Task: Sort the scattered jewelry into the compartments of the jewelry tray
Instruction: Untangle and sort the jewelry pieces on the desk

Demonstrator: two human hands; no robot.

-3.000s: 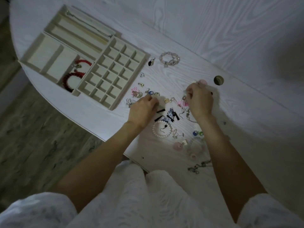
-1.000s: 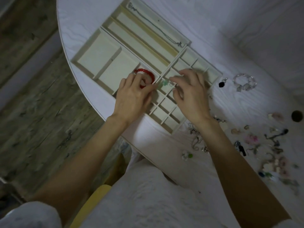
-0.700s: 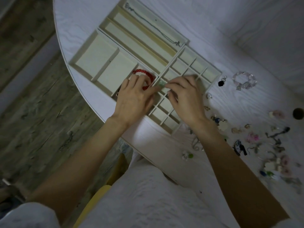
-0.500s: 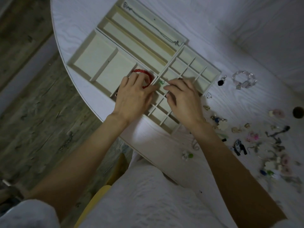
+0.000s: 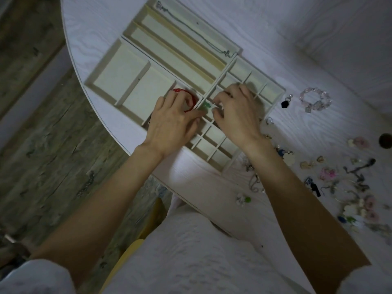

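Note:
The cream jewelry tray [image 5: 135, 85] lies at the table's near-left edge. My right hand [image 5: 237, 115] hovers over its grid of small cells and pinches the wire of a small green earring [image 5: 205, 106] above a cell at the grid's left side. My left hand [image 5: 171, 124] lies beside it with fairly straight fingers, their tips touching the earring. A red bracelet [image 5: 180, 91] sits in the compartment under my left fingers, partly hidden. A thin chain necklace [image 5: 201, 39] lies in the long far compartment. Several loose pieces of jewelry [image 5: 350, 187] are scattered on the right.
A clear bead bracelet [image 5: 316, 100] and a black pendant [image 5: 285, 103] lie just right of the tray. A green-and-white earring [image 5: 244, 199] rests near the table's front edge. A round dark hole [image 5: 385, 141] is in the tabletop at far right.
Both hands left the scattered pile and came over the tray with the green earring. In the last second they shifted slightly toward the grid's left side.

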